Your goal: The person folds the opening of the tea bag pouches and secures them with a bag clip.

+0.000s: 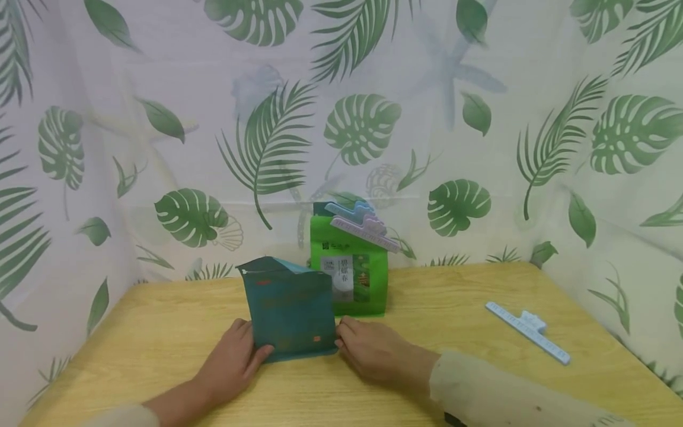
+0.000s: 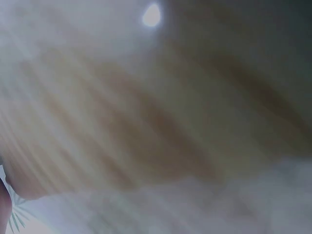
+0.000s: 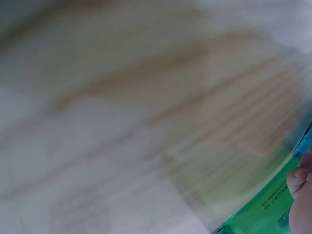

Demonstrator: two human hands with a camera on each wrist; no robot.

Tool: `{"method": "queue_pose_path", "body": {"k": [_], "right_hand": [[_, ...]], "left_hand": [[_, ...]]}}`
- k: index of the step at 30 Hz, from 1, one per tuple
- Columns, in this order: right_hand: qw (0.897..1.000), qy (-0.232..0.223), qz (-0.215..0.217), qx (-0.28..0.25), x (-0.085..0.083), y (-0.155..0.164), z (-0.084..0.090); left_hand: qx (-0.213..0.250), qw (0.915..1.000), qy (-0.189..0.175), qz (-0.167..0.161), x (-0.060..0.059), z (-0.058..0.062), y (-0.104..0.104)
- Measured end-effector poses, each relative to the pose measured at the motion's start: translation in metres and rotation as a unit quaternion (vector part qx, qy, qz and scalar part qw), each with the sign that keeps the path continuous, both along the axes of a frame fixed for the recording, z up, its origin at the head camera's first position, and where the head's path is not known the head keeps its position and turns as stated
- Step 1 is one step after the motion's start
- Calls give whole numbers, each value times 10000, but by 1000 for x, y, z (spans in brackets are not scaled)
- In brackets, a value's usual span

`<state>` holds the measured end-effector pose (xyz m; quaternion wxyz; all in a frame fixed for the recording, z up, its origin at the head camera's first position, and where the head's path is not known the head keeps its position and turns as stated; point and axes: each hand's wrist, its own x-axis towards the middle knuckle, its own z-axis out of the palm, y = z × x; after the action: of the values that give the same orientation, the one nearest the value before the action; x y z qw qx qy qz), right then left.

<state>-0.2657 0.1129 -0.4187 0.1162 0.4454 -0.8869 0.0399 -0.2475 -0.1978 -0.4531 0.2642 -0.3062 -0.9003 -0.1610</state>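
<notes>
A teal pouch point(image 1: 290, 308) stands upright on the wooden table point(image 1: 160, 332), its top open. My left hand point(image 1: 235, 359) grips its lower left corner and my right hand point(image 1: 368, 350) holds its lower right corner. Behind it stands a green pouch point(image 1: 363, 279) with a lilac clip point(image 1: 365, 232) and a blue clip point(image 1: 349, 210) on its top. The green pouch point(image 3: 265, 212) shows at the lower right of the blurred right wrist view, beside a fingertip point(image 3: 298, 178). The left wrist view is a blur of table grain.
A pale blue sealing clip point(image 1: 528, 331) lies loose on the table's right side. A leaf-print curtain point(image 1: 453, 118) encloses the table at the back and on both sides.
</notes>
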Motion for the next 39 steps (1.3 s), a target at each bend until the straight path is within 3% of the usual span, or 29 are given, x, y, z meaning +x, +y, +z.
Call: {"method": "queue_pose_path", "body": {"k": [5,12,18,25,33,39], "right_hand": [[9999,151,37,-73,2,11,3],[9973,715,164,-46,3,30,-3],[9965,785,135,-270,4,47,-6],[9946,905,135,-498,1,67,-12],[9981,423,-98,-427,2,82,-8],[9961,737,52,-490,0,90,-10]], "left_hand": [[43,9999,-66,-69,-3,0,12],[-170,9995,-276,26,-4,2,30],[-311,9981,-532,17,-3,7,48],[-530,9978,-379,-74,-5,11,66],[-809,9966,-137,15,-13,13,83],[-910,9958,-75,46,-16,15,91]]}}
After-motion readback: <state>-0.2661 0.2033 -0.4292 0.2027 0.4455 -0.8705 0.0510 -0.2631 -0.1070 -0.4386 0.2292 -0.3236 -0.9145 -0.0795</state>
